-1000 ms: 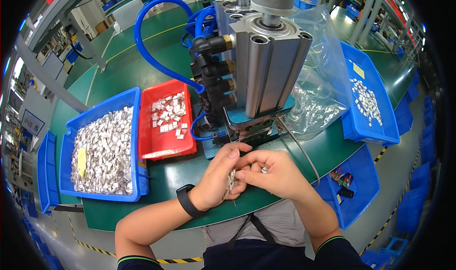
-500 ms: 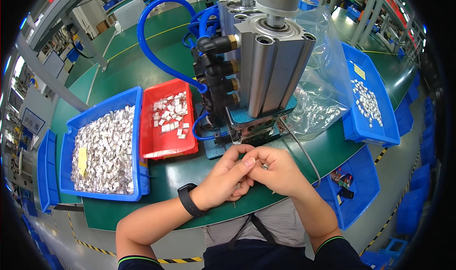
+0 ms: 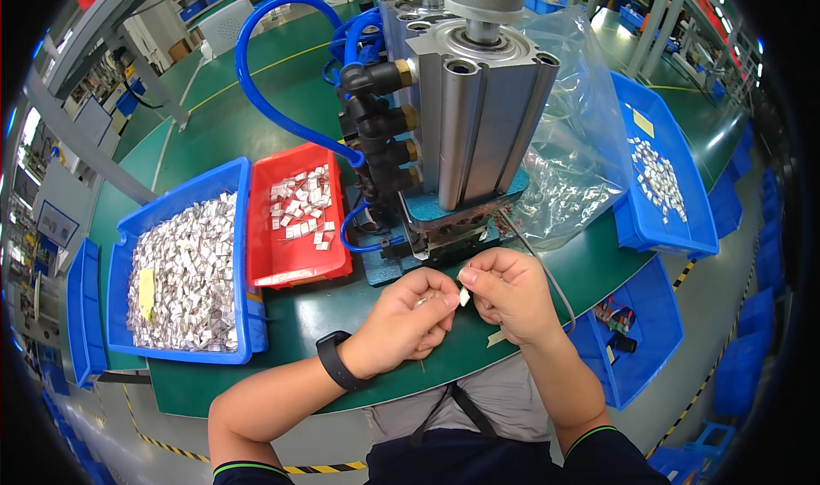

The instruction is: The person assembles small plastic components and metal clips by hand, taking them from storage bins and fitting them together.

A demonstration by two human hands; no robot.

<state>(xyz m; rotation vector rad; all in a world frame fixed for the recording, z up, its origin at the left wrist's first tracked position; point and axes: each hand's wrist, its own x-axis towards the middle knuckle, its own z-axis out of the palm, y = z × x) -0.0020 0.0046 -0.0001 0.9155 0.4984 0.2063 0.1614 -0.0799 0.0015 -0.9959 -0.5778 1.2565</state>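
Observation:
My right hand [image 3: 511, 293] pinches one small white part [image 3: 464, 296] between thumb and forefinger, just in front of the pneumatic press [image 3: 465, 126]. My left hand [image 3: 408, 323], with a black wristband, is curled around a bunch of small metal parts [image 3: 424, 298]; a thin lead sticks out below the fist. The two hands touch at the fingertips, close to the press's blue base.
A red bin [image 3: 299, 216] with a few white parts and a blue bin [image 3: 184, 267] heaped with them lie to the left. A clear bag of parts [image 3: 572, 178] and another blue bin [image 3: 662, 182] lie to the right. Blue air hoses [image 3: 265, 84] loop behind.
My right hand has drawn a single white part out of the bunch and lifted slightly up and right. My left hand stays clenched on the rest.

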